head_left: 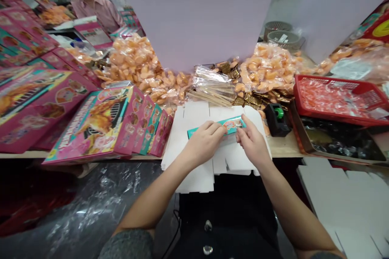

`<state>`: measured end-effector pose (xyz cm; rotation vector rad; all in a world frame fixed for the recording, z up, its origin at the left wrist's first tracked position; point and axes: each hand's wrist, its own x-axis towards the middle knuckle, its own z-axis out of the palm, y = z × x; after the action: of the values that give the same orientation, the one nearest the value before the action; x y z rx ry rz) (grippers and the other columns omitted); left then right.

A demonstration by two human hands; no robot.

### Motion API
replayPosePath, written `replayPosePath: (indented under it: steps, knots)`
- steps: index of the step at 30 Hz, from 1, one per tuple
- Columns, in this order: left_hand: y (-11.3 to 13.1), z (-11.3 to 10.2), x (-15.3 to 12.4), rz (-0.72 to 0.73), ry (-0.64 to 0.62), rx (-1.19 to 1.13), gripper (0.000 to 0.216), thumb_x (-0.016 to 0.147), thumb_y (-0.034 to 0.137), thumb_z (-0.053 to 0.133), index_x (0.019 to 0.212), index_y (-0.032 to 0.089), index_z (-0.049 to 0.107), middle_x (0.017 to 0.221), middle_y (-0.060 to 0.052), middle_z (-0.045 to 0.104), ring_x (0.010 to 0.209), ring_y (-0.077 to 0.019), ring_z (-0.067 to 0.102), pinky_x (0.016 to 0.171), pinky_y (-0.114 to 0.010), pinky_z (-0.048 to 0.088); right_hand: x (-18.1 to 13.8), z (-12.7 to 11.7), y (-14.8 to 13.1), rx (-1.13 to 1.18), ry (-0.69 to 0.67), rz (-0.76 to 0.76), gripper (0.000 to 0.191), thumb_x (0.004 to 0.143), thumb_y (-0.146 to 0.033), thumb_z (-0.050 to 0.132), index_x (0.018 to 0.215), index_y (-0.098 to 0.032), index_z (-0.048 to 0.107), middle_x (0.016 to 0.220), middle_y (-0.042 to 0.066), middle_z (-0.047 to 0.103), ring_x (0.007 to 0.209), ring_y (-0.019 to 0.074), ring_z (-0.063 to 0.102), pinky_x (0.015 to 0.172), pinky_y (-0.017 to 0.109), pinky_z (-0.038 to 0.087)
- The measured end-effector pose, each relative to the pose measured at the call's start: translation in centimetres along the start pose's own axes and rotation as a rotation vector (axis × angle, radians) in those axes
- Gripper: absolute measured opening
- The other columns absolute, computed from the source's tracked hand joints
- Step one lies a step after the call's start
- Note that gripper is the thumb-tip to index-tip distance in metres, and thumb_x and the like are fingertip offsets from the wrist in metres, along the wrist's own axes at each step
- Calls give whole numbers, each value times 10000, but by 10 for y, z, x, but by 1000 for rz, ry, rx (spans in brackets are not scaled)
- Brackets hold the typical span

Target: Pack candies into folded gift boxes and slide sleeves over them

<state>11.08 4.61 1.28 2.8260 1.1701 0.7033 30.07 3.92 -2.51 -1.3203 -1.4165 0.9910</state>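
Observation:
A stack of flat white carton blanks point(194, 121) lies on the wooden table straight ahead. One printed teal flap point(231, 124) of the top blank is folded up. My left hand point(204, 141) rests on the flap's left part with fingers curled over it. My right hand point(252, 141) pinches the flap's right end between thumb and fingers.
Finished pink toy boxes point(103, 125) lean in a row at the left. Bags of orange pieces point(136, 64) and a bundle of sticks point(209, 93) lie behind. A tape dispenser point(276, 118), a red basket point(337, 97) and a dark tray point(340, 143) stand right. A person point(97, 8) sits far left.

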Motion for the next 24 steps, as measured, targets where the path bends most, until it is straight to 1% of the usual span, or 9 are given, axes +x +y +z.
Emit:
replayPosePath:
  steps: [5, 10, 13, 16, 19, 20, 22, 23, 24]
  knots:
    - [0, -1, 0, 3, -54, 74, 375, 990, 184, 451, 1342, 272, 545, 1137, -92, 597, 973, -221, 521, 927, -383, 486, -2, 1, 1, -81, 0, -12, 587, 948, -395, 470, 1495, -203, 381, 661, -12, 580, 651, 193, 576, 634, 346, 463]
    - [5, 4, 13, -171, -43, 31, 310, 994, 303, 472, 1254, 244, 628, 1319, -129, 542, 1057, -255, 521, 976, -439, 455, -9, 7, 15, 96, -18, -24, 629, 965, -401, 472, 1535, -238, 260, 754, -2, 591, 708, 182, 574, 654, 342, 494]
    - [10, 12, 25, -340, 4, 12, 339, 931, 436, 590, 1154, 191, 659, 1187, -123, 630, 1046, -285, 517, 956, -440, 445, -14, 19, 22, 235, 24, -46, 638, 967, -403, 476, 1532, -234, 232, 754, -5, 565, 711, 178, 567, 669, 344, 507]
    - [15, 19, 32, -386, 1, 37, 393, 869, 492, 666, 1109, 181, 644, 1023, -84, 687, 959, -277, 517, 905, -406, 447, -18, 22, 30, 301, 13, -70, 683, 966, -379, 482, 1547, -227, 157, 766, -11, 581, 732, 169, 594, 706, 339, 516]
    - [19, 24, 35, -365, -8, 120, 377, 880, 462, 654, 1131, 182, 621, 1037, -77, 692, 975, -281, 524, 914, -407, 436, -18, -8, 54, 239, 6, -44, 780, 926, -373, 546, 1558, -222, 114, 779, -15, 627, 748, 169, 627, 748, 344, 522]
    - [20, 24, 36, -372, -13, 158, 371, 876, 448, 658, 1132, 182, 617, 1040, -81, 691, 991, -290, 527, 913, -416, 434, -15, -28, 65, 183, 84, -10, 771, 902, -382, 572, 1541, -207, 179, 774, -14, 629, 744, 174, 628, 751, 349, 522]
    - [23, 23, 37, -398, -36, 225, 361, 854, 401, 678, 1140, 190, 611, 1056, -89, 692, 1025, -311, 532, 902, -434, 433, -4, -76, 91, 30, 349, 102, 665, 844, -395, 617, 1428, -178, 384, 822, 11, 639, 798, 189, 630, 789, 360, 517]
    - [24, 20, 37, -399, -65, 244, 383, 837, 379, 692, 1162, 197, 603, 1086, -92, 690, 1046, -321, 534, 901, -443, 433, 4, -101, 103, -49, 496, 166, 581, 816, -394, 631, 1329, -168, 478, 880, 36, 646, 859, 200, 627, 824, 367, 511]
    - [24, 16, 35, -387, -103, 250, 440, 819, 374, 707, 1207, 206, 586, 1144, -97, 681, 1084, -332, 532, 913, -455, 430, 14, -124, 113, -107, 578, 238, 508, 795, -388, 643, 1242, -169, 536, 957, 61, 654, 949, 212, 619, 879, 374, 497]
